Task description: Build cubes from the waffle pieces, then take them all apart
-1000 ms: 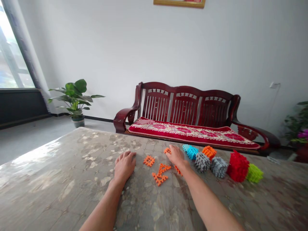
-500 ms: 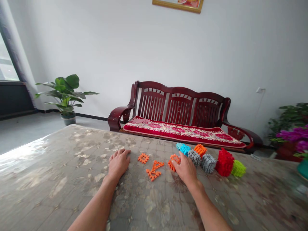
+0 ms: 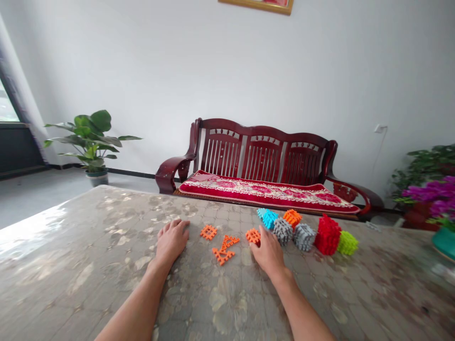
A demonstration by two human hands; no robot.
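Right now my right hand (image 3: 269,253) closes its fingers on a flat orange grid tile (image 3: 253,236) lying on the table (image 3: 88,265). Six assembled cubes (image 3: 305,236) stand in a row just beyond; three more orange loose pieces (image 3: 220,246) lie unjoined between my hands. My left hand (image 3: 171,240) rests flat and open, holding nothing. No readable writing anywhere.

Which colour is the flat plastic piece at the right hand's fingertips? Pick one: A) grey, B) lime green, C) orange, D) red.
C: the right hand has its fingertips at a flat orange square grid piece on the table, while the grey cubes, the red cube and the lime-green cube sit further right, untouched.
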